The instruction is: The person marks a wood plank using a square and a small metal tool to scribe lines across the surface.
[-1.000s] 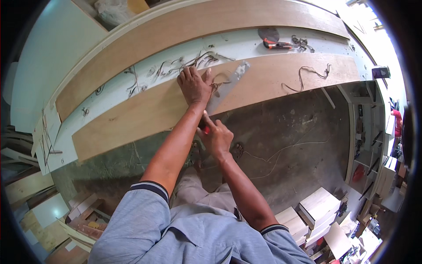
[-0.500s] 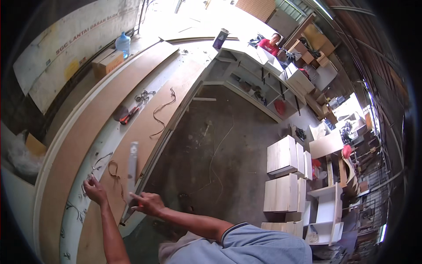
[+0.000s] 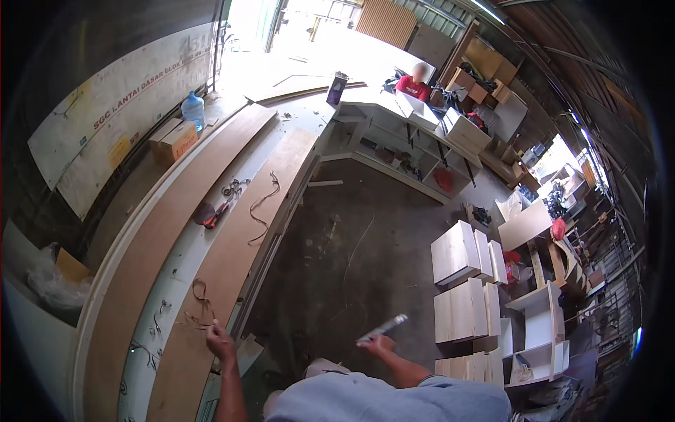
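Note:
My left hand (image 3: 221, 342) is at the near edge of the long brown board (image 3: 242, 228). Its fingers are pinched together at the lower end of a thin curled brown strip (image 3: 202, 292), which trails away over the board. Out over the floor, to the right of the board, my right hand (image 3: 380, 345) grips a flat, narrow grey metal tool (image 3: 388, 325) that points up and to the right. Its exact kind is too small to make out. A second wavy strip (image 3: 261, 209) lies farther along the same board.
A red-and-black hand tool (image 3: 216, 216) and scraps lie on the white surface between two boards. A dark can (image 3: 337, 89) stands at the far end. Pale wooden drawers (image 3: 460, 309) stand at right. A person in red (image 3: 413, 88) is beyond the white cabinets (image 3: 394, 169).
My right hand has moved right, off the board's edge, carrying the metal tool over the floor. My left hand has shifted right, from the white surface to the strip. The view has tilted slightly.

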The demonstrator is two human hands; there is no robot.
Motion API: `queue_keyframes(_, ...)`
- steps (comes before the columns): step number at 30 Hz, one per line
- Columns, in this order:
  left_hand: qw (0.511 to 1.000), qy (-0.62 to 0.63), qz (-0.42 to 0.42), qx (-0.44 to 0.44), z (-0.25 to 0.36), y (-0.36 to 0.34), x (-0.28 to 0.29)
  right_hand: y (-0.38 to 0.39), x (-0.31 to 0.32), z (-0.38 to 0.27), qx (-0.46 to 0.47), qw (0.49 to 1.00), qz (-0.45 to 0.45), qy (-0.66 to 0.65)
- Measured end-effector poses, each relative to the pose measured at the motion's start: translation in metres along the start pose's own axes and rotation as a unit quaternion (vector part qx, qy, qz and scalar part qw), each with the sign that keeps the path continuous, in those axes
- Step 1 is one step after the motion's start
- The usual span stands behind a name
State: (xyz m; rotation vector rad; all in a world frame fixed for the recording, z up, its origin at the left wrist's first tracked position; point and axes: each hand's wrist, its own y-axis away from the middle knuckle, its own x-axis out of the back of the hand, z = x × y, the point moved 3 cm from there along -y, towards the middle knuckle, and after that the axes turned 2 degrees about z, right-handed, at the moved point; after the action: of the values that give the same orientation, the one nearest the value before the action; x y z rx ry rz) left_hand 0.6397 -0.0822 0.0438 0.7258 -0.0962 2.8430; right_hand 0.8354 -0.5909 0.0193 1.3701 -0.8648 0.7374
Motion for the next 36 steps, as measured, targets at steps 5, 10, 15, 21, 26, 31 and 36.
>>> queue_keyframes(5, 0.945, 0.074, -0.320, -0.002, 0.047, 0.087, -0.074, 0.000, -0.027, 0.084, -0.046, 0.989, -0.097, 0.100)
queue_keyframes(10, 0.845, 0.053, -0.517, -0.126, 0.074, 0.152, -0.126, -0.047, -0.066, 0.104, 0.059, 0.987, -0.141, 0.051)
queue_keyframes(15, 0.930, 0.035, -0.358, -0.078, 0.090, 0.127, -0.145, -0.098, -0.035, 0.041, 0.181, 0.971, -0.100, -0.123)
queue_keyframes(21, 0.967, -0.100, -0.234, -0.019, 0.077, 0.081, -0.136, -0.137, 0.056, -0.031, 0.152, 0.984, -0.056, -0.072)
queue_keyframes(26, 0.989, -0.109, -0.103, 0.005, 0.053, 0.067, -0.102, -0.166, 0.080, -0.034, 0.165, 0.980, -0.058, -0.098)
queue_keyframes(31, 0.993, -0.112, -0.028, -0.008, 0.044, 0.051, -0.076, -0.184, 0.046, 0.000, 0.134, 0.982, -0.080, -0.105)
queue_keyframes(36, 0.979, -0.191, 0.031, -0.057, 0.028, 0.013, -0.055, -0.154, -0.001, 0.027, 0.134, 0.967, -0.156, -0.150)
